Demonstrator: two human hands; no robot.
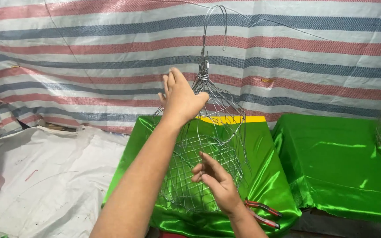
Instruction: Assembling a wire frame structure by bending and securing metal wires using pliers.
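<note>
While hanging, wire basket [201, 176] looks silvery, meshed | left hand [179, 98] grips uprights | right hand [214, 180] pinches mesh

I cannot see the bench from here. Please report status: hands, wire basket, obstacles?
Left hand grips wire basket near its twisted neck. Right hand pinches the mesh. Red-handled pliers lie on green cloth, beside the right wrist.

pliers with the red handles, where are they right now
In the head view, the pliers lie low and right of centre on the green cloth, beside the right hand at its wrist and right of the wire basket.
</note>
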